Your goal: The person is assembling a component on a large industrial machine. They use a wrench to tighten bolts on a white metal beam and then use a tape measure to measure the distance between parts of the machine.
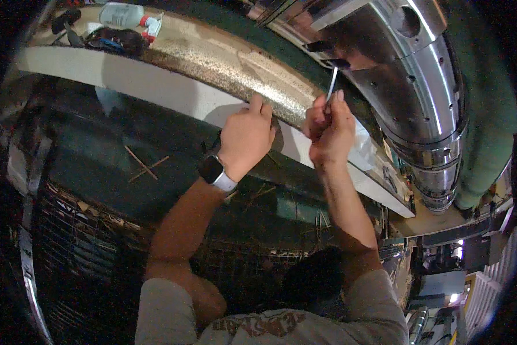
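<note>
My right hand (332, 123) is closed around a thin bright metal rod (332, 83), pinched between thumb and fingers. The rod's free tip points up toward a dark slot in the big polished metal cylinder (408, 86). Whether tip and cylinder touch, I cannot tell. To the left, my left hand (247, 135) rests over the top edge of a long white beam (172, 95), its fingers curled in. What lies under those fingers, if anything, is hidden. A watch sits on my left wrist.
On the worn ledge (235, 66) at far left lie a spray bottle (122, 15) with a red-and-white head and a dark object (115, 40). A crumpled clear plastic piece (362, 146) is beside my right wrist. A green roller (488, 126) runs along the cylinder's right side.
</note>
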